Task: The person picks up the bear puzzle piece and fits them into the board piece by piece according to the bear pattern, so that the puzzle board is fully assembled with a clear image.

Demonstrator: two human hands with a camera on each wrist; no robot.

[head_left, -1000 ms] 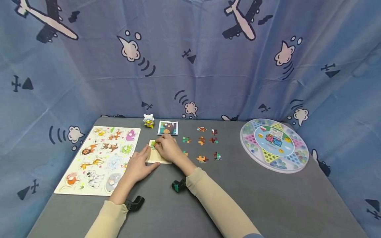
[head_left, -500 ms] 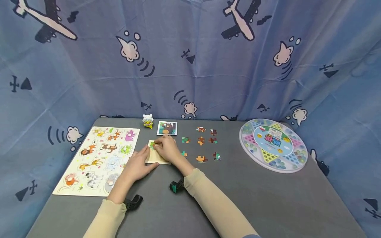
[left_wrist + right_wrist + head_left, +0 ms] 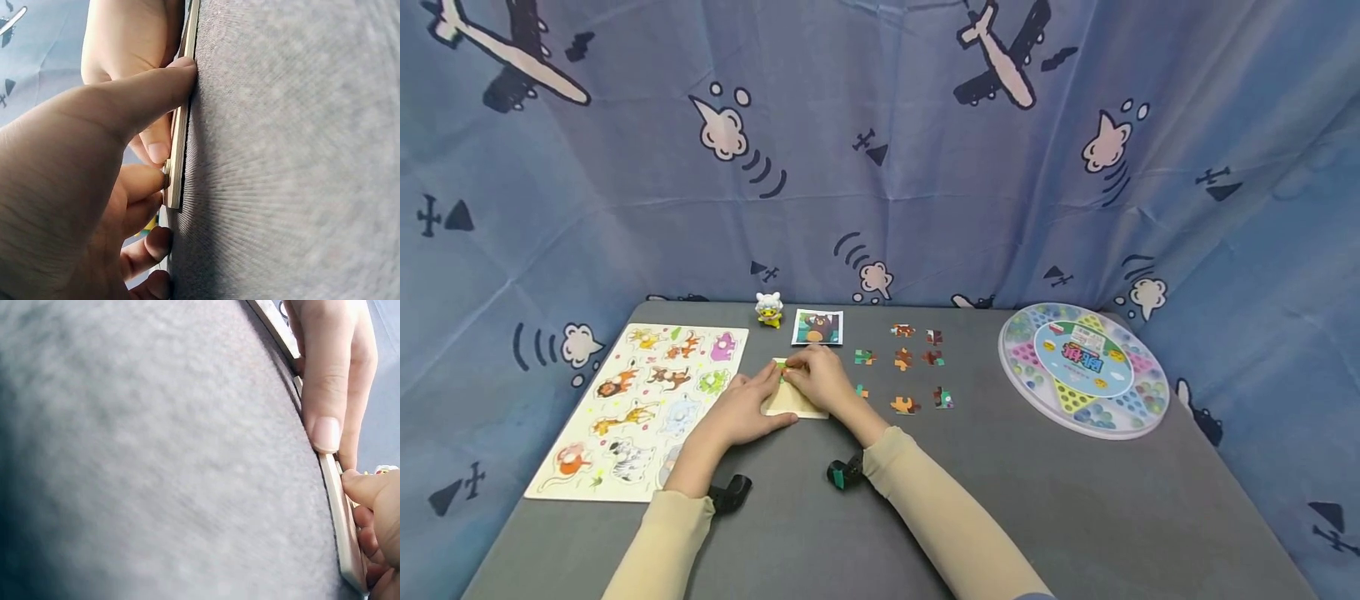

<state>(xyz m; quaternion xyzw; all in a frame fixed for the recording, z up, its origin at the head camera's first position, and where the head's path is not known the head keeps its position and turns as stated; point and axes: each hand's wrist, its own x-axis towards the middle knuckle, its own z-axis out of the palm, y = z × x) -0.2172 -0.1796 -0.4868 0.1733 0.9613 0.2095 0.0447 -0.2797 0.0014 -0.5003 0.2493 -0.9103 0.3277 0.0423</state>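
Note:
A small pale wooden puzzle board [image 3: 795,403] lies flat on the grey table between both hands. My left hand [image 3: 739,412] steadies it, fingers along the left side and thumb [image 3: 181,65] stretched against the near edge. My right hand [image 3: 823,379] reaches across the board, its fingertips pinching a green puzzle piece [image 3: 782,366] at the far left corner; the fingers hide much of the piece. In the right wrist view the board's edge [image 3: 340,528] is seen side-on beneath the fingers. Several loose puzzle pieces [image 3: 903,359] are spread to the right, and a bear picture card [image 3: 817,327] lies behind.
On the left, partly under the left forearm, is a large animal peg puzzle [image 3: 617,412]. A small white-and-yellow figurine [image 3: 769,310] stands at the back. A round game board [image 3: 1086,371] lies at the right, and a patterned curtain [image 3: 880,217] surrounds the table.
The right fingertips have shifted slightly over the green puzzle piece, covering more of it. The left hand keeps its place by the board. The head view has shifted a little.

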